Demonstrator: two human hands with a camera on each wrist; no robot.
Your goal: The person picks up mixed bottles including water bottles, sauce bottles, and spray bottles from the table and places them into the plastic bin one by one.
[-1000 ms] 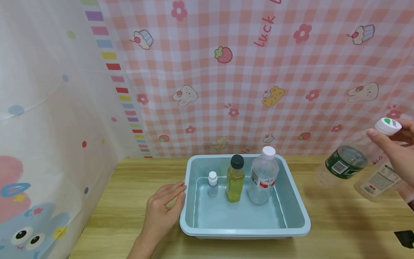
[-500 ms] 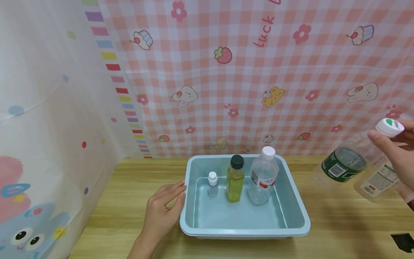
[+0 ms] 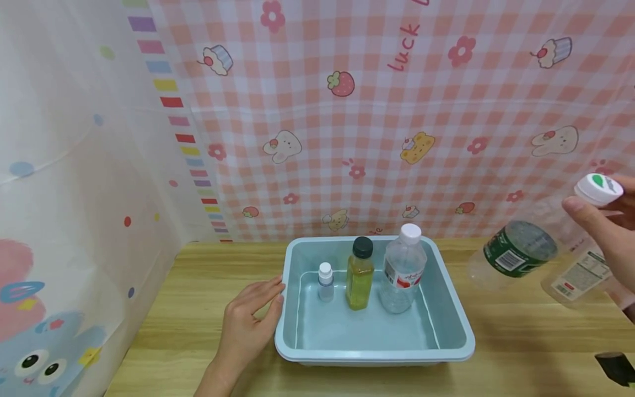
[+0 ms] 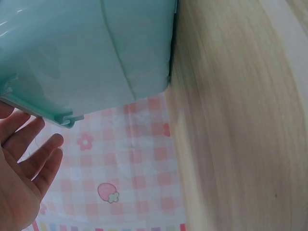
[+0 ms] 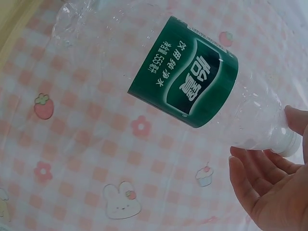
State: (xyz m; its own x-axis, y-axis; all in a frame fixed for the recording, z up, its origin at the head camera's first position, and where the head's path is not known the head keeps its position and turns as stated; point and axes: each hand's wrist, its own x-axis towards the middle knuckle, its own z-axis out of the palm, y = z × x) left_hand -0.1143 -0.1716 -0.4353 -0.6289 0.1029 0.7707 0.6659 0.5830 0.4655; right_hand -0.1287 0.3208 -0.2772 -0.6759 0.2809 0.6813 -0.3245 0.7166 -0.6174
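Observation:
My right hand pinches a clear plastic water bottle by its neck, just below the white cap. The bottle has a green label and tilts with its base down to the left, right of the basin. Against the left rim of a light blue basin rests my left hand, its fingertips at the rim with fingers fairly straight. Inside the basin stand a small white-capped bottle, a black-capped bottle of yellow-green liquid and a large clear bottle with a white cap.
Behind the held bottle, another clear bottle with a pale label is on the wooden table, partly covered by my right hand. A dark object shows at the lower right edge. A pink checked cloth hangs along the back.
My right hand has tipped the green-labelled bottle further, its lower end moving left toward the basin and slightly up. The left hand and the bottles in the basin have stayed put.

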